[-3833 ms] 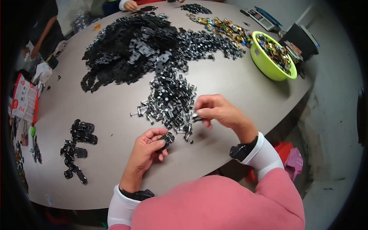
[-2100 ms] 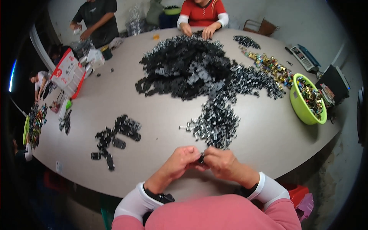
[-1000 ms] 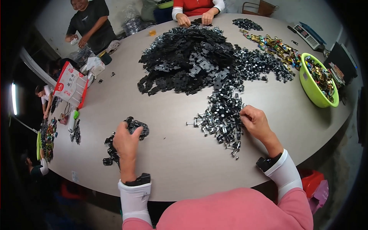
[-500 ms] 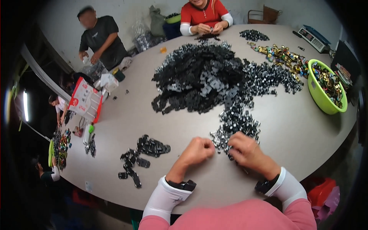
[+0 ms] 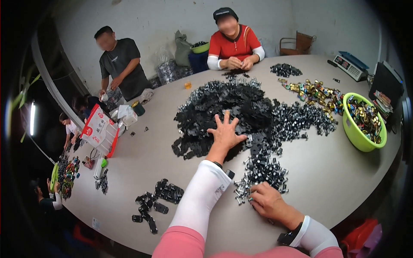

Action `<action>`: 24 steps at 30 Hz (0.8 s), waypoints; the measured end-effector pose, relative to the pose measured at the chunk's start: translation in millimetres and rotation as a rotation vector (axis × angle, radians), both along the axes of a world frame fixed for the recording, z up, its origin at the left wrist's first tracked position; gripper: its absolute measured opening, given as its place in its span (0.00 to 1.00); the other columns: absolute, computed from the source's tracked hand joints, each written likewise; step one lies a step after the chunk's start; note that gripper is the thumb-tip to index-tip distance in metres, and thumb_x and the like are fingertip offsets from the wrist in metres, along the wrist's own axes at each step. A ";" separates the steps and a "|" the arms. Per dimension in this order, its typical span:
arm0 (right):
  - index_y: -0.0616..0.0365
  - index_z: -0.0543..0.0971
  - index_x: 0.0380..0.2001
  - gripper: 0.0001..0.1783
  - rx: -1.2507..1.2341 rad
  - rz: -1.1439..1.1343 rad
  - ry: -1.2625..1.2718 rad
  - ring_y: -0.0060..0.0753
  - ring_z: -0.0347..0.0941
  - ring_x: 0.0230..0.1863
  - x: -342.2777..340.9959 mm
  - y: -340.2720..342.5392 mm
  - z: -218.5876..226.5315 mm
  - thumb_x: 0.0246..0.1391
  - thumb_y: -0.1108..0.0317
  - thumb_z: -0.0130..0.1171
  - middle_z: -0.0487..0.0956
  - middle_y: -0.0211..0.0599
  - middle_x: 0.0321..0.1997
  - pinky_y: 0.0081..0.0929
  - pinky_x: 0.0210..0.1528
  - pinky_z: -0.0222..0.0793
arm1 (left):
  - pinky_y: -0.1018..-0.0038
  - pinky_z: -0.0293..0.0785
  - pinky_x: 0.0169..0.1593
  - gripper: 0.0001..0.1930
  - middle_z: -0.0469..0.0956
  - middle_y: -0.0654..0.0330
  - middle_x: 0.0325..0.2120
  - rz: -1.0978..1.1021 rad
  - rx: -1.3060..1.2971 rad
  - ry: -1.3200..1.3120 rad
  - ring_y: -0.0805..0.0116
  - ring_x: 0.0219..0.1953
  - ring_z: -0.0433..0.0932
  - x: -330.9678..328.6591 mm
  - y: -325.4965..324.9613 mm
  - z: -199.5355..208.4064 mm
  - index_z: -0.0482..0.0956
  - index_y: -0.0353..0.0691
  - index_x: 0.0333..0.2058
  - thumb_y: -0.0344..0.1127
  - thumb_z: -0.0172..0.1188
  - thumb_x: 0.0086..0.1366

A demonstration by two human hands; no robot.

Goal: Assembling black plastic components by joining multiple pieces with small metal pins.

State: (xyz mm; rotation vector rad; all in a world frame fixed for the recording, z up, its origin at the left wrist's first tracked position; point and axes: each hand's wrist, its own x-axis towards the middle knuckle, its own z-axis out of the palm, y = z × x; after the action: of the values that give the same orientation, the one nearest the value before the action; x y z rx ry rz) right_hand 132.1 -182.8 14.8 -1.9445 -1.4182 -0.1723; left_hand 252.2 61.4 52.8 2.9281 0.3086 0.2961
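My left hand (image 5: 226, 134) is stretched out over a large heap of flat black plastic toy-car base plates (image 5: 202, 114), fingers spread on top of it. My right hand (image 5: 270, 201) rests at the near end of a spread of small black wheels on silver axles (image 5: 267, 170). Its fingers are curled together, with a tiny green spot at the fingertips; what they hold is too small to make out. To the left of my left forearm lies a small group of black base plates (image 5: 168, 191), some with wheels at their edges.
A lime-green basin (image 5: 350, 129) of shiny toy-car parts stands at the right, beside gold and coloured car bodies (image 5: 318, 92). A scale (image 5: 349, 69) sits at the far right. A red-and-white box (image 5: 100, 131) stands left. A person in red (image 5: 235, 47) works across the table.
My left hand has left the spot beside my right hand, reached forward and spread over the black heap. My right hand stays by the wheels. The view has tilted up.
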 end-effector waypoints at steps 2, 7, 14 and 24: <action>0.58 0.75 0.29 0.08 0.021 -0.012 -0.026 0.43 0.67 0.37 4.4 1.0 2.3 0.42 0.73 0.61 0.72 0.38 0.39 0.34 0.39 0.66 | 0.23 0.58 0.47 0.35 0.51 0.55 0.64 0.004 -0.064 -0.039 0.39 0.65 0.45 -12.2 9.4 -1.1 0.71 0.55 0.54 0.52 0.68 0.44; 0.58 0.75 0.29 0.09 0.017 -0.011 -0.033 0.43 0.67 0.38 5.3 -0.3 0.7 0.41 0.73 0.61 0.71 0.38 0.39 0.35 0.40 0.65 | 0.51 0.73 0.46 0.31 0.61 0.53 0.56 0.048 -0.110 -0.108 0.49 0.51 0.71 -77.5 17.9 -21.6 0.69 0.47 0.48 0.50 0.67 0.46; 0.60 0.74 0.28 0.09 0.013 0.002 -0.058 0.45 0.67 0.39 7.4 0.5 -2.0 0.39 0.75 0.61 0.72 0.40 0.38 0.37 0.41 0.65 | 0.45 0.71 0.44 0.32 0.59 0.50 0.59 0.072 -0.137 -0.111 0.48 0.55 0.67 -187.3 -7.4 -19.4 0.67 0.46 0.50 0.49 0.68 0.48; 0.60 0.73 0.28 0.11 -0.011 -0.043 -0.095 0.46 0.67 0.40 4.5 -0.9 -6.1 0.37 0.78 0.62 0.72 0.41 0.40 0.38 0.41 0.64 | 0.50 0.67 0.46 0.49 0.50 0.43 0.64 -0.017 -0.205 -0.042 0.47 0.61 0.60 -284.5 -40.7 -15.5 0.52 0.43 0.66 0.56 0.67 0.50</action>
State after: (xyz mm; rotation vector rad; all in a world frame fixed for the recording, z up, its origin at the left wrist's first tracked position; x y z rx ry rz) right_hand 136.6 -183.7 8.7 -2.0004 -1.4409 -0.2811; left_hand -32.2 20.7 37.3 2.7185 0.2899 0.3043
